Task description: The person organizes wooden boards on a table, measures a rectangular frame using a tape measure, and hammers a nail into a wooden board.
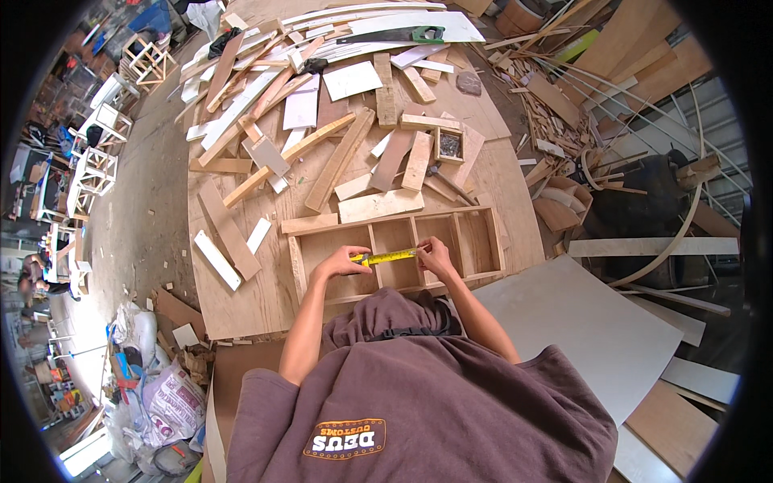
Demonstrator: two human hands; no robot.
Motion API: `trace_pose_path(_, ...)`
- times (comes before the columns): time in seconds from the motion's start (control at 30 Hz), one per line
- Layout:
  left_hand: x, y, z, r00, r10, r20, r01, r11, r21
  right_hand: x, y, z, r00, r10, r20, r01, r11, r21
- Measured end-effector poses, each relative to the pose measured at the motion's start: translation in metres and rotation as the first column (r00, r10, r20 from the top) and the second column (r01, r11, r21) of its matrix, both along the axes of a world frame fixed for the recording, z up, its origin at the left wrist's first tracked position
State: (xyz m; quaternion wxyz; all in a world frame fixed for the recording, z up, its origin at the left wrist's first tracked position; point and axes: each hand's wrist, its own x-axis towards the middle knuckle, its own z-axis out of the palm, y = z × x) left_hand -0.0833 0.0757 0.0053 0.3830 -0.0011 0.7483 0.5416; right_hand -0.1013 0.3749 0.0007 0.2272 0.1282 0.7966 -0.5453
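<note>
Hands, the left hand (pixel 345 262) and the right hand (pixel 436 257), are gripping opposite ends of a yellow tape measure (pixel 390 257), fingers pointing inward. Measuring is apparently occupying both; the next move is probably calling for a steady reading. The tape measure is crossing a divided wooden frame (pixel 497 241), which is lying on the tabletop (pixel 241 310).

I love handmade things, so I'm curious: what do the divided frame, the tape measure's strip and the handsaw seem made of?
Divided frame: bare, seemingly unvarnished wood; pale tan with faint grain.
Tape measure's strip: probably coated metal; thin, bright yellow, straight.
Handsaw: likely a steel blade, dark and flat; green handle, perhaps plastic.
</note>
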Motion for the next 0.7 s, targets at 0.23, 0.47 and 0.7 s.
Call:
trace_pose_path(0.23,-0.017,0.003,-0.004,0.993,-0.089,0.075,0.098,0.985,-0.138,-0.001,0.004,0.006,0.999,0.016,0.051,-0.018,0.999,0.031)
trace_pose_path(0.47,-0.029,0.002,0.003,0.930,-0.161,0.330,0.225,0.960,-0.166,-0.002,0.005,0.006,0.995,0.022,0.094,-0.024,0.999,0.024)
trace_pose_path(0.7,-0.035,0.005,0.003,0.897,-0.206,0.391,0.293,0.939,-0.179,-0.002,0.006,0.006,0.994,0.009,0.107,-0.011,1.000,0.013)
